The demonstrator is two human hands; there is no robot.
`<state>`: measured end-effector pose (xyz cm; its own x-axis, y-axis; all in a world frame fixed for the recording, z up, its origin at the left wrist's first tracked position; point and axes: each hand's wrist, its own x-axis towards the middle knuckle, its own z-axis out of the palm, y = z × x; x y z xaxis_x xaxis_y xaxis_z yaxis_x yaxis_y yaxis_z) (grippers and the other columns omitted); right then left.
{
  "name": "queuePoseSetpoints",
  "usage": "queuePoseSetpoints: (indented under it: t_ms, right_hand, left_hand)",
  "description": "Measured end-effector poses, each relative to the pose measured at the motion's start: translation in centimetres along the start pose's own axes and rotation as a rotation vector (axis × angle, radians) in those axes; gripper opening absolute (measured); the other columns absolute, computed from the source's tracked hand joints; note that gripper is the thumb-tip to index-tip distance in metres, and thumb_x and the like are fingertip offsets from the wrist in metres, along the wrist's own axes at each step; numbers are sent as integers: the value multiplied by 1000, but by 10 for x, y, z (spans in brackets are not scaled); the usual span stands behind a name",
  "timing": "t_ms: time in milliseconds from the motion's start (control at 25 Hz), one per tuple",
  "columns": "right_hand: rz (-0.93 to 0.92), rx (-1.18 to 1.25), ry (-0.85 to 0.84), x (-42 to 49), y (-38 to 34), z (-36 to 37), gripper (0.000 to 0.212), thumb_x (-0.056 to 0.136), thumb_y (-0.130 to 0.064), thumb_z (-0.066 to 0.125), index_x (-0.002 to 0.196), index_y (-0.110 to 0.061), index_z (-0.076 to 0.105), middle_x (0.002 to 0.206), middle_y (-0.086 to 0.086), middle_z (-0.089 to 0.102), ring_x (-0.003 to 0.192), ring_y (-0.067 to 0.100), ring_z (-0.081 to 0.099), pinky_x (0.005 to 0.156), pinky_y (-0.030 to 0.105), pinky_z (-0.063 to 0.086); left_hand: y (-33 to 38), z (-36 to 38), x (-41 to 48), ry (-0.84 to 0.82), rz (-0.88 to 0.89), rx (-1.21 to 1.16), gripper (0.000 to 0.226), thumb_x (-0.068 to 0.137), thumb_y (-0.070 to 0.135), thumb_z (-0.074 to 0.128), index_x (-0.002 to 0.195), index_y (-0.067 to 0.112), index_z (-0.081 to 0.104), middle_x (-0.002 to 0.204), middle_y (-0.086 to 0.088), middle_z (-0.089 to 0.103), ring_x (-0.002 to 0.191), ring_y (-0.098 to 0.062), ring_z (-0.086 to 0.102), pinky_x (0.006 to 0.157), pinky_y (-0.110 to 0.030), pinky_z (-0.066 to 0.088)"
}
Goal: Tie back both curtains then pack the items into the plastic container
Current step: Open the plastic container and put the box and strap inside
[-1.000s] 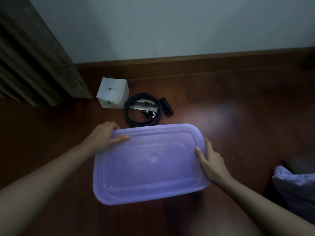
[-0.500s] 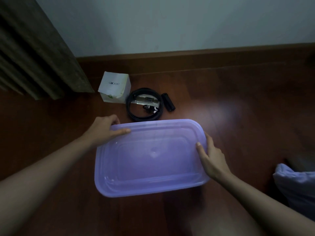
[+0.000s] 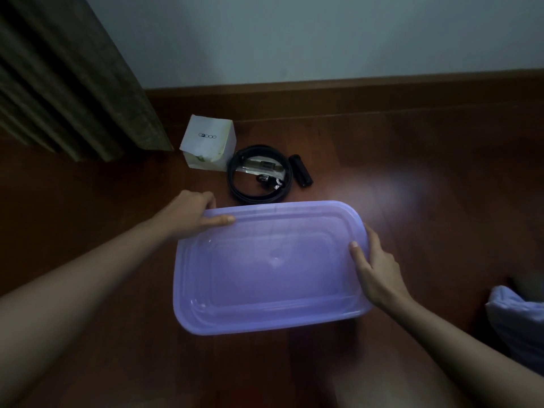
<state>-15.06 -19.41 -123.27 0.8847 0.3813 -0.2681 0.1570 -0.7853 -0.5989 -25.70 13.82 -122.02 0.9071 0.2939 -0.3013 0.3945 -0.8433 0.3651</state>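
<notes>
Plastic container (image 3: 270, 266), translucent purple, rectangular with rounded corners, sits mid-frame low over the wooden floor (image 3: 426, 187). Cannot tell if it rests on the floor or is held just off it. The ridged top looks like a lid (not sure).

Left grip (image 3: 188, 214) holds the container's far-left corner. The thumb (image 3: 223, 220) lies flat on the top rim and the fingers curl over the far edge.

Right grip (image 3: 376, 269) holds the right short side. The thumb (image 3: 354, 251) is on top near the rim and the other fingers go down the outer side (partly hidden). Both grips are closed on the container and hold nothing else.

Items lie on the floor just beyond the container's far edge, none inside it:
- White box (image 3: 209, 142), small, torn lower front, printed logo on top, tilted, nearest the curtain.
- Coiled black belt (image 3: 260, 198), right of the box and close to it. A clear packet and small dark bits lie inside the ring (too small to identify).
- Short black cylinder (image 3: 300, 171), just beside the belt's right side.

Brown curtain (image 3: 67, 83) hangs at the left and reaches the floor. A dark wood skirting board (image 3: 353, 95) runs under the pale wall. A pale blue cloth (image 3: 518, 322) is bunched at the lower right edge, well apart from the container.
</notes>
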Motion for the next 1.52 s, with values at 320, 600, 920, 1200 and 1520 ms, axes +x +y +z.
queuePoseSetpoints:
  t_ms: [320, 600, 920, 1200, 1520]
  right_hand:
    - [3, 18, 9, -1, 0, 1, 72, 79, -52, 28, 144, -21, 27, 127, 19, 58, 116, 42, 52, 93, 42, 39]
    - [27, 18, 36, -4, 0, 5, 71, 79, -51, 28, 143, -21, 29, 123, 21, 60, 112, 43, 54, 90, 42, 41]
    - [6, 11, 60, -2, 2, 4, 70, 80, -51, 28, 142, -21, 30, 122, 22, 60, 111, 44, 55, 89, 43, 42]
    - [-93, 150, 62, -2, 4, 0, 66, 81, -48, 36, 135, -12, 42, 130, 14, 54, 121, 32, 50, 94, 33, 37]
    - [-293, 645, -124, 31, -66, -88, 54, 68, -46, 70, 120, -35, 59, 86, -7, 67, 67, 25, 50, 49, 24, 41]
  left_hand:
    - [8, -15, 4, -142, -78, 38, 55, 77, 63, 57, 92, 10, 60, 81, -3, 59, 75, -16, 55, 58, -26, 39]
    - [12, -12, 2, -24, -182, 9, 78, 47, 86, 42, 69, 11, 50, 64, -9, 48, 59, -21, 45, 56, -33, 31]
    - [15, -17, -2, -60, -218, -12, 75, 63, 81, 42, 89, 11, 48, 79, -2, 50, 64, -13, 47, 54, -27, 37]
    - [22, -26, -8, -78, -159, -30, 69, 62, 77, 42, 87, 13, 46, 77, -3, 48, 62, -13, 43, 53, -27, 34]
    - [18, -70, -44, 43, 103, -205, 82, 52, 92, 44, 90, 20, 59, 85, 1, 68, 75, -14, 65, 66, -35, 53]
